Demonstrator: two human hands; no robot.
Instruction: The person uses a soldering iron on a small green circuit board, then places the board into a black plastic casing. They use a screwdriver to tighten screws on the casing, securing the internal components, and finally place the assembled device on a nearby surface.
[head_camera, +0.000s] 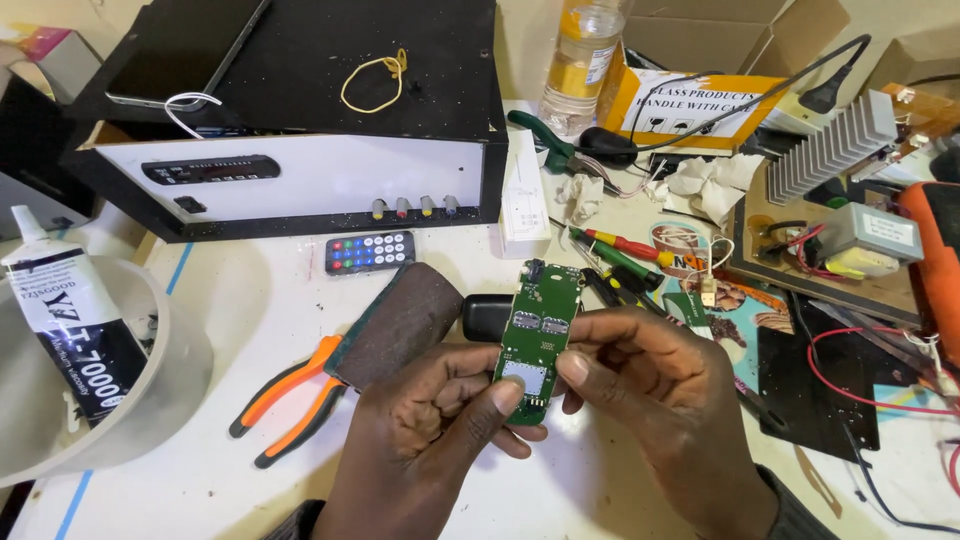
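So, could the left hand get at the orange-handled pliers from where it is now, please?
Probably yes, once freed. The left hand is holding the green circuit board together with the right hand; the pliers lie just beside it, with bare table between.

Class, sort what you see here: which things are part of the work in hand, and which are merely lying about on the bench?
In hand: narrow green circuit board, held by left hand and right hand.

Lying about: orange-handled pliers, small black remote control, black-and-white amplifier box, yellow rubber band, clear plastic bottle.
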